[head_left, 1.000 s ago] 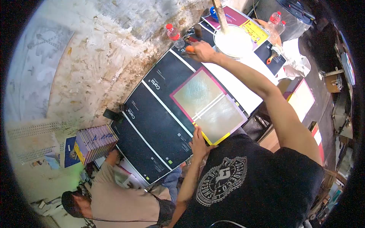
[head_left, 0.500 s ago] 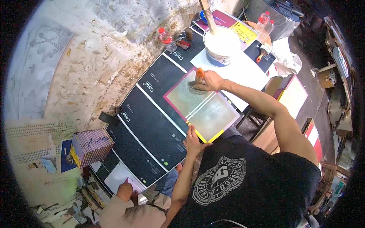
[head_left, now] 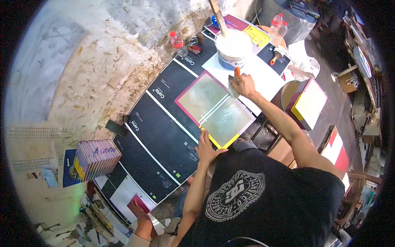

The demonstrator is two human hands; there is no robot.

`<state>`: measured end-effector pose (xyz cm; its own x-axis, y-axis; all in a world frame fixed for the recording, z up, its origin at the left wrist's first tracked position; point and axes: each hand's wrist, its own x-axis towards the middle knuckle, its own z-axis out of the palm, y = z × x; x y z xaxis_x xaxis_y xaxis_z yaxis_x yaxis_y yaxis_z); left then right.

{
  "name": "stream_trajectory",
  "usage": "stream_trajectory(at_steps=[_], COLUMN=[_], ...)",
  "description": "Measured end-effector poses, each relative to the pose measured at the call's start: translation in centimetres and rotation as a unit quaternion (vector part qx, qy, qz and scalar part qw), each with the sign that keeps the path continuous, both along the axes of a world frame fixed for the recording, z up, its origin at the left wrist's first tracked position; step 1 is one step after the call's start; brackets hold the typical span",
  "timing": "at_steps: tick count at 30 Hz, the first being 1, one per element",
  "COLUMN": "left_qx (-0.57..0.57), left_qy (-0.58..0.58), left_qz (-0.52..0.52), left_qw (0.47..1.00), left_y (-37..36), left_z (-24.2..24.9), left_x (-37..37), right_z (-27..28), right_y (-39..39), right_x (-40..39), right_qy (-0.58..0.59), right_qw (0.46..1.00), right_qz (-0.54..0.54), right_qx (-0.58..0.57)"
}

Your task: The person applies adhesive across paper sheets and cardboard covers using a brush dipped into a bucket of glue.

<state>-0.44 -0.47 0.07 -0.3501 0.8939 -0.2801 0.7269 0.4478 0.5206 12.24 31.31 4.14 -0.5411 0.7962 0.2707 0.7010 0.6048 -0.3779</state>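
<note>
My right hand (head_left: 243,85) grips an orange-handled brush (head_left: 234,81) with its bristles at the far right edge of a glue-coated cover sheet (head_left: 214,109), which has a magenta and yellow border and a white double line across its middle. My left hand (head_left: 205,145) lies flat with fingers spread on the near corner of that sheet, pinning it down. The sheet lies on black printed boards (head_left: 162,131) that cover the table.
A white bucket of paste (head_left: 233,46) with a wooden stick stands beyond the sheet. Red-capped bottles (head_left: 177,42) sit at the far edge. A stack of books (head_left: 98,158) lies at the left. Another person's hand (head_left: 140,213) holds a magenta piece at the lower left.
My right hand came back from the bucket with the brush, swept over the sheet and now sits at its right edge. The other person has shifted downward, mostly out of view.
</note>
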Motion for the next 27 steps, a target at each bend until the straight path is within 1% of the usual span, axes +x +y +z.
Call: stream_trajectory(at_steps=[3, 4, 5, 7, 8, 10, 11, 12, 13, 15, 17, 19, 20, 23, 25, 27], left_qx=[0.004, 0.003, 0.001, -0.033, -0.04, -0.043, -0.046, -0.047, -0.047, -0.036, -0.013, 0.013, 0.023, -0.038, -0.021, -0.023], left_qy=[-0.007, -0.009, -0.011, -0.004, 0.001, 0.016, 0.014, 0.011, 0.008, 0.006, 0.003, 0.007, 0.009, 0.025, 0.031, 0.034], left_qz=[0.005, 0.007, 0.009, 0.008, 0.005, 0.0, -0.002, 0.0, 0.003, 0.008, 0.003, -0.008, -0.015, -0.017, -0.017, -0.013], left_qw=[1.0, 1.0, 1.0, 0.999, 0.999, 0.999, 0.999, 0.999, 0.999, 0.999, 1.0, 1.0, 1.0, 0.999, 0.999, 0.999], left_y=[-0.5, -0.5, -0.4, -0.1, -0.1, -0.1, -0.2, -0.2, -0.2, -0.5, -0.3, -0.6, -0.6, -0.3, -0.6, -0.6], left_z=[-0.5, -0.4, -0.3, 0.6, 0.9, 1.3, 1.3, 1.3, 1.3, 1.1, 0.4, -0.4, -0.2, 1.2, 0.6, 0.7], left_x=[0.2, 0.2, 0.2, 0.4, 0.5, 0.4, 0.4, 0.4, 0.5, 0.4, 0.5, 0.3, 0.3, 0.5, 0.4, 0.6], right_z=[1.1, -1.7, -2.6, -2.5, -2.7, -3.4, -3.4, -2.9, -3.8, -0.6, -0.8, -1.4, 0.8, -1.9, -0.5, 1.7], right_y=[-2.6, -3.5, -5.2, -7.6, -7.3, -5.1, -3.5, -2.1, -0.7, -2.8, -6.5, -10.3, -11.9, -10.1, -8.1, -8.3], right_x=[-1.3, -1.9, -2.7, -3.6, -2.8, 0.0, 2.8, 5.2, 7.0, 7.9, 6.0, 4.6, 4.4, 9.6, 12.9, 13.4], right_qy=[0.178, 0.216, 0.24, 0.122, 0.083, 0.006, 0.062, 0.035, 0.017, 0.117, 0.228, 0.167, 0.099, 0.029, 0.012, -0.043], right_qw=[0.978, 0.965, 0.957, 0.967, 0.971, 0.964, 0.968, 0.976, 0.986, 0.976, 0.955, 0.963, 0.968, 0.958, 0.962, 0.987], right_qz=[-0.041, -0.042, 0.014, 0.083, 0.02, -0.103, -0.103, -0.113, -0.117, -0.157, -0.103, -0.015, 0.001, -0.139, -0.178, -0.153], right_qx=[-0.103, -0.144, -0.164, -0.21, -0.222, -0.244, -0.221, -0.181, -0.117, -0.092, -0.16, -0.21, -0.232, -0.251, -0.208, -0.032])
